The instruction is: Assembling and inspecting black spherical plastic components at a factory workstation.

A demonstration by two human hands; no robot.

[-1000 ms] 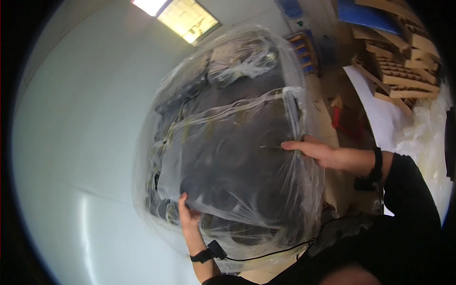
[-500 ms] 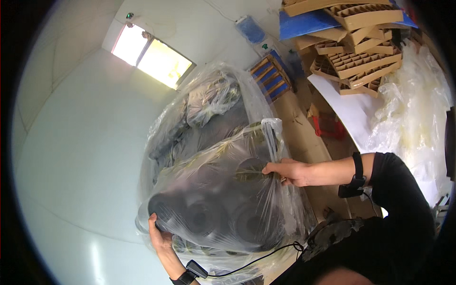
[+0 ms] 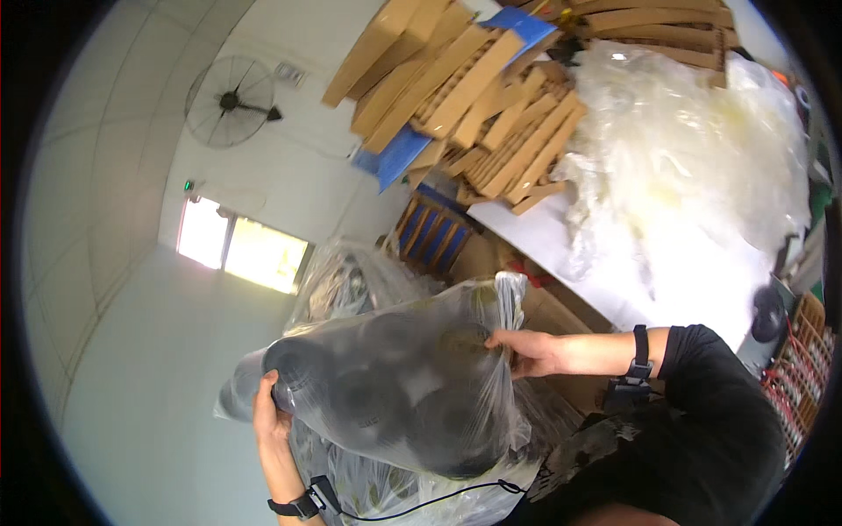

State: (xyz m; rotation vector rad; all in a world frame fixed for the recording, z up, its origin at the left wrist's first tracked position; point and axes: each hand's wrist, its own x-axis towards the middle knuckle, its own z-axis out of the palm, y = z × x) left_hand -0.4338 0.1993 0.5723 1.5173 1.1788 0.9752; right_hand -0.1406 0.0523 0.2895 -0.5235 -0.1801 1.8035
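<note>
In front of me is a clear plastic bag [image 3: 421, 386] filled with several dark, round, cup-like parts seen blurred through the film. My left hand [image 3: 270, 410] grips the bag's left end, its thumb against a dark round part [image 3: 303, 366] near the corner. My right hand [image 3: 522, 351] pinches the gathered plastic at the bag's right end, where the bunched film stands up above the fist. Below and behind it, more bags [image 3: 351, 272] of wrapped dark items are partly hidden.
On the right a white table [image 3: 548, 232] carries a heap of crumpled clear plastic [image 3: 675, 158]. Stacked cardboard divider trays [image 3: 491, 105] lie at its far end. A wooden-and-blue rack [image 3: 430, 232] stands beyond. A fan [image 3: 230, 101] hangs on the wall, and a cable [image 3: 430, 504] crosses below my bag.
My view has swung toward the table on the right. Both hands keep their hold, and the bag has come up off the bags behind it.
</note>
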